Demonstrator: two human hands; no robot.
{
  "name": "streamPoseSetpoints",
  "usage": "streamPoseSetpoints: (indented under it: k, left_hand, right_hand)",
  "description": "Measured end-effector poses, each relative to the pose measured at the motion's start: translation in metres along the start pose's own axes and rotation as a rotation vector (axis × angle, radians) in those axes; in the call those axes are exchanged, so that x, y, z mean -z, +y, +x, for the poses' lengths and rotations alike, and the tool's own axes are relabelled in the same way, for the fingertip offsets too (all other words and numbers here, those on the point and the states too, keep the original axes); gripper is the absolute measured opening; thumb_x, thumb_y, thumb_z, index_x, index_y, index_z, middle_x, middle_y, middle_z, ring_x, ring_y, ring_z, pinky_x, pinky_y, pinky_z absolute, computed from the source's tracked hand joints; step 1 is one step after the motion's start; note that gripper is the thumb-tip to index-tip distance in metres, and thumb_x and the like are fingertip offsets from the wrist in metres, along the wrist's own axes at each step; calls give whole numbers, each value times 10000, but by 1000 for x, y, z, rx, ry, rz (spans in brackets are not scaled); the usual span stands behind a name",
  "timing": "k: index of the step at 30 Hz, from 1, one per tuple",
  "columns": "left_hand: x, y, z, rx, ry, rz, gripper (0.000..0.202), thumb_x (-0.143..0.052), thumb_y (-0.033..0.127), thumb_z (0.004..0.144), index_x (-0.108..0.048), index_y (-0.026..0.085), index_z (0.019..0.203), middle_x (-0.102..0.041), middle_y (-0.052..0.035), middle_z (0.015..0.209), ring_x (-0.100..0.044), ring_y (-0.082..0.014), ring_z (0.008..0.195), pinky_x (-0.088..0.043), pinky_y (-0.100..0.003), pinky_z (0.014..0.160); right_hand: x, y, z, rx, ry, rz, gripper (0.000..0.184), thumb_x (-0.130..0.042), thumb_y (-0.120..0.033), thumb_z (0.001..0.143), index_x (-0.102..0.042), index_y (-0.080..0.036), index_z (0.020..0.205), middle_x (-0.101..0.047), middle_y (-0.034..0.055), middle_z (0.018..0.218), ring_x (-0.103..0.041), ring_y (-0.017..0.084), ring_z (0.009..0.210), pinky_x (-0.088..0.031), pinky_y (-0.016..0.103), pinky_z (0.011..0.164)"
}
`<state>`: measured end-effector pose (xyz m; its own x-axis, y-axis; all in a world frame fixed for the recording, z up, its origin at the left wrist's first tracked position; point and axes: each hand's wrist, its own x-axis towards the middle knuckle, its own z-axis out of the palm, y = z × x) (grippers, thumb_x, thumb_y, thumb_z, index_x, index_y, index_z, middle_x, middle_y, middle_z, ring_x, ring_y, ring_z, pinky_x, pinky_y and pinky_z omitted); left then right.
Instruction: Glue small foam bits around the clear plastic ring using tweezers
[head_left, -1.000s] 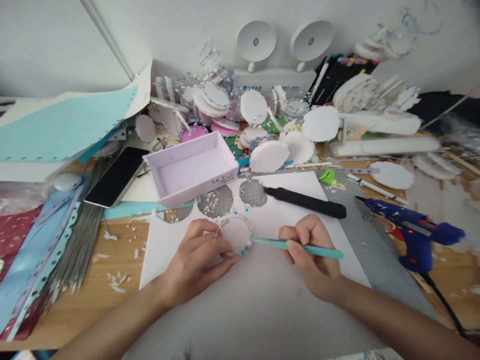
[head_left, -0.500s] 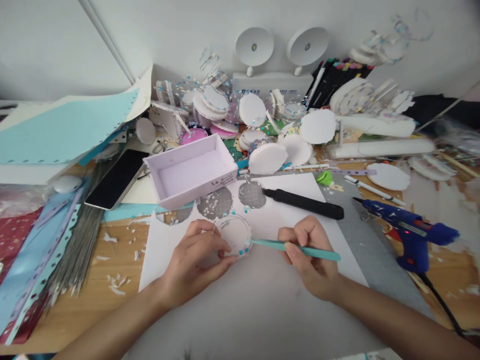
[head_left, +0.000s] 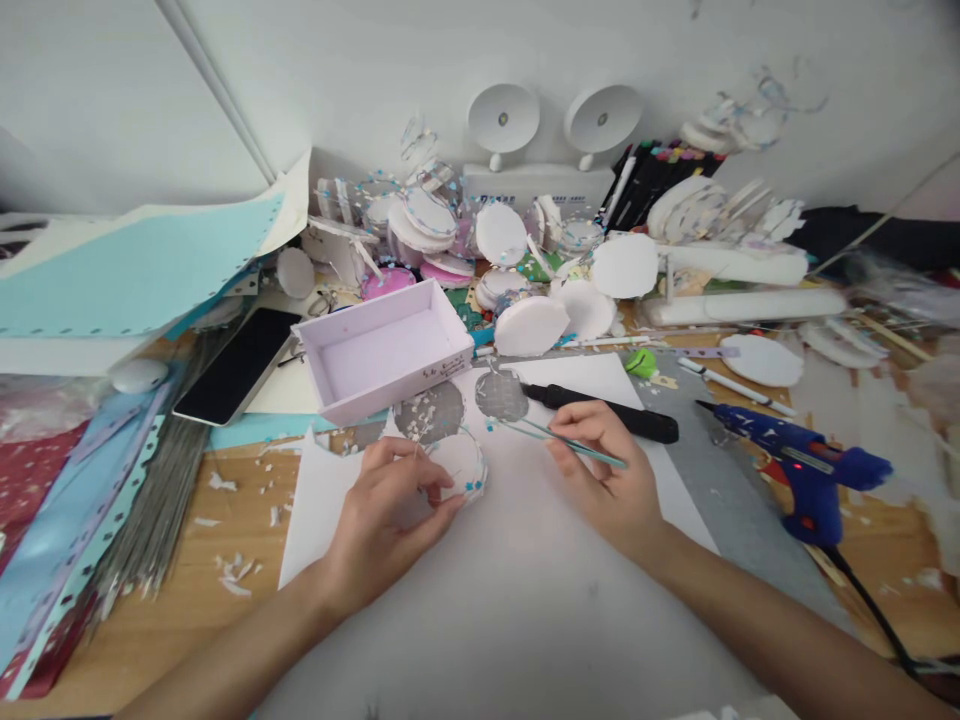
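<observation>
Between its thumb and fingers, my left hand (head_left: 401, 515) pinches the near left edge of a round white disc (head_left: 459, 462). Thin wire and small blue pieces run around the disc's rim. My right hand (head_left: 604, 475) is closed on teal tweezers (head_left: 581, 448), whose tips point left, a little apart from the disc. Near those tips a small blue piece (head_left: 491, 424) lies on the white sheet (head_left: 517, 520). Just beyond my right hand lies a black pen-shaped cutter (head_left: 637, 415), partly hidden by the fingers.
A lilac box (head_left: 386, 350) stands behind my left hand, with a phone (head_left: 238, 365) beside it. A blue glue gun (head_left: 814, 470) with a lit red light lies at right. White discs (head_left: 531, 325) crowd the back below a twin-headed lamp (head_left: 536, 185). Wire stems (head_left: 154, 500) lie left.
The tweezers have moved up and away from the disc's right edge toward the loose blue piece, their two arms now visibly apart. My left hand still pinches the disc. The camera view has shifted slightly.
</observation>
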<state>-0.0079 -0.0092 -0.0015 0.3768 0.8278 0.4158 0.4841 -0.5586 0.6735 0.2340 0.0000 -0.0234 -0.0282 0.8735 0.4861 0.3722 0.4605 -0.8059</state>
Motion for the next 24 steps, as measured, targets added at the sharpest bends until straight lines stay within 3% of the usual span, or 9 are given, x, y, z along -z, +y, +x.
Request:
streamPoseSetpoints:
  k: [12,24]
  left_hand:
    - [-4,0,-2,-21,-55,52,200,-657,80,802,-589,198,949,-611,5,703,-495,-191,859,-431,-323,810]
    - [-3,2,-1,-13,-49,120,235,-660,112,793,-564,210,984,-647,-24,832,-499,-226,945,-427,-347,831]
  right_hand:
    - [3,-1,8,225,-57,-181,165,-626,-53,804,-610,-205,865,-671,42,822,-634,168,769,-505,336,686]
    - [0,3,8,245,-76,-205,183,-629,-37,789,-603,-199,869,-677,42,820,-631,181,778,-485,358,713]
